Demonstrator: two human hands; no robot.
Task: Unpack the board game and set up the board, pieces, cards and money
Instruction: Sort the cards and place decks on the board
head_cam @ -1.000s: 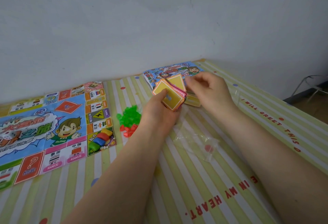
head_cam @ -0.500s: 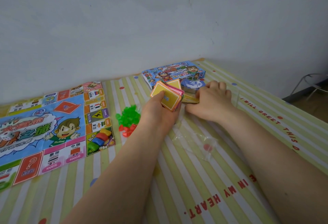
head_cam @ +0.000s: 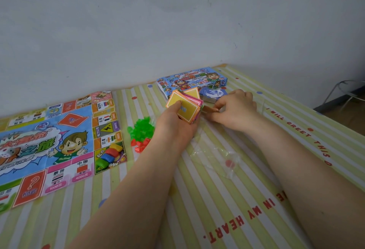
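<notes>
Beside the game box (head_cam: 192, 80): your right hand (head_cam: 235, 110) has dropped to the tablecloth (head_cam: 217, 199), now pinching an orange-edged card (head_cam: 210, 109); left hand (head_cam: 177, 124) still clamps the card stack (head_cam: 185, 106). Card sorting underway.

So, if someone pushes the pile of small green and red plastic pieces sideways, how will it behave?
The plastic pieces lie in a loose heap beside the board, so a push would probably scatter them rather than move them together. They look small and hollow, so likely very light. The tablecloth looks smooth and glossy, so they may slide easily.
</notes>
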